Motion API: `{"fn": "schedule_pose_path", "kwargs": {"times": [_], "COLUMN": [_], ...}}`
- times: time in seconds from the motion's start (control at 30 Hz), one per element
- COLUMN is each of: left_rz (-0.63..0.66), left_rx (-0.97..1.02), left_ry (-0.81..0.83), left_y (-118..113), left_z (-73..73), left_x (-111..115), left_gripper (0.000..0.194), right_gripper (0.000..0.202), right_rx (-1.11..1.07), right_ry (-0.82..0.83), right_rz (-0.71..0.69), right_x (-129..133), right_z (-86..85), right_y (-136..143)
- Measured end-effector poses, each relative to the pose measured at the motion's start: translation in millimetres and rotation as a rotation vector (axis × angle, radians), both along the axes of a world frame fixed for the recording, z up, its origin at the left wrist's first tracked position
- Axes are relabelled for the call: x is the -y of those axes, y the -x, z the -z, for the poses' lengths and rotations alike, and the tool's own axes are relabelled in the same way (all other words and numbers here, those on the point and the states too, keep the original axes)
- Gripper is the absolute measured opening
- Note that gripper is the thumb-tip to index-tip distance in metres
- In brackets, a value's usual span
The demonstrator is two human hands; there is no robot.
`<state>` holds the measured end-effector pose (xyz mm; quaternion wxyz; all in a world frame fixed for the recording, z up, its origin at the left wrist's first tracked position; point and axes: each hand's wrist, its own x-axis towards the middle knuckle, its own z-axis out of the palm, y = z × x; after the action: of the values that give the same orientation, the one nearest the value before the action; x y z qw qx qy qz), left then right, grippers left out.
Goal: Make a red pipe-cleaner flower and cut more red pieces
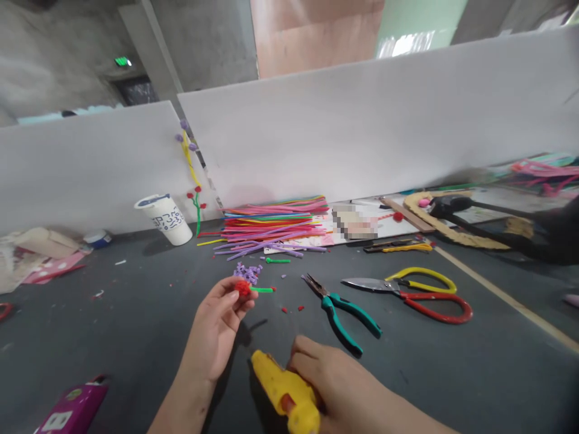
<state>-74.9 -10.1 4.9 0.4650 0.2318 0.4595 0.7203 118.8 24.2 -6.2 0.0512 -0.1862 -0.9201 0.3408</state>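
My left hand [218, 328] pinches a small red pipe-cleaner flower [243, 289] with a green stem [262, 290] sticking out to the right, held just above the dark table [136, 313]. My right hand [337, 383] grips a yellow glue gun [284, 392] near the bottom edge, its nozzle pointing up-left toward the left hand. A little heap of purple pipe-cleaner bits [248, 272] lies just beyond the flower.
Teal-handled pliers [341, 310] and scissors with yellow and red handles [414, 292] lie to the right. A stack of coloured pipe cleaners [275, 226] and a paper cup [165, 218] sit by the white partition [362, 126]. A pink box [75, 410] is at bottom left.
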Motion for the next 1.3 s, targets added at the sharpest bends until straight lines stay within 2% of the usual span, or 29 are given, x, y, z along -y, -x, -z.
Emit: {"fn": "schedule_pose_path", "kwargs": {"times": [0.07, 0.1, 0.2, 0.27, 0.33, 0.4, 0.47, 0.57, 0.63, 0.83, 0.97, 1.07, 1.17, 1.3], "left_rz": [-0.026, -0.027, 0.052, 0.158, 0.254, 0.320, 0.371, 0.423, 0.436, 0.458, 0.464, 0.457, 0.438, 0.307], "left_rx": [0.044, 0.057, 0.046, 0.016, -0.005, -0.007, -0.010, -0.023, -0.019, 0.013, -0.012, -0.005, 0.032, -0.012], "left_ry": [-0.001, 0.004, 0.033, 0.043, 0.044, 0.040, 0.037, 0.031, 0.025, 0.075, 0.098, 0.095, 0.087, 0.041], "left_y": [4.4, 5.3, 1.4, -6.0, -15.0, -23.4, -29.2, -33.2, -34.2, -36.8, -37.8, -38.6, -36.2, -25.4], "left_z": [-0.7, -1.4, -4.2, -5.7, -5.6, -3.9, -1.6, 0.0, -0.7, -3.7, -2.1, -1.2, -4.0, -12.9], "left_x": [-1.0, -0.9, 2.1, 5.9, 10.0, 13.2, 15.0, 15.5, 15.5, 16.5, 16.7, 16.5, 15.9, 15.3], "left_gripper": [0.011, 0.012, 0.013, 0.016, 0.019, 0.021, 0.022, 0.024, 0.026, 0.028, 0.022, 0.018, 0.015, 0.013], "right_gripper": [0.013, 0.017, 0.019, 0.014, 0.015, 0.020, 0.021, 0.021, 0.022, 0.020, 0.019, 0.018, 0.015, 0.016], "right_rx": [-0.186, -0.307, -0.571, -0.588, -0.559, -0.528, -0.522, -0.562, -0.614, -0.806, -0.822, -0.810, -0.763, -0.520], "right_ry": [0.126, 0.208, 0.392, 0.440, 0.522, 0.666, 0.812, 0.941, 0.928, 0.604, 0.494, 0.472, 0.451, 0.435], "right_rz": [-0.074, -0.041, 0.275, 0.469, 0.547, 0.544, 0.483, 0.448, 0.444, 0.484, 0.532, 0.541, 0.525, 0.464], "right_x": [-5.5, -8.0, -14.1, -17.2, -18.6, -17.5, -14.3, -9.1, -7.3, -7.1, -5.6, -6.1, -10.5, -19.0], "right_z": [-2.7, -3.0, -1.4, 0.0, 1.5, 3.8, 6.1, 6.1, 4.3, 7.2, 13.3, 12.5, 4.2, -13.4], "right_y": [-5.5, -7.8, -11.0, -10.1, -8.0, -5.8, -4.3, -3.7, -3.7, -2.3, -0.9, -1.5, -8.6, -24.7]}}
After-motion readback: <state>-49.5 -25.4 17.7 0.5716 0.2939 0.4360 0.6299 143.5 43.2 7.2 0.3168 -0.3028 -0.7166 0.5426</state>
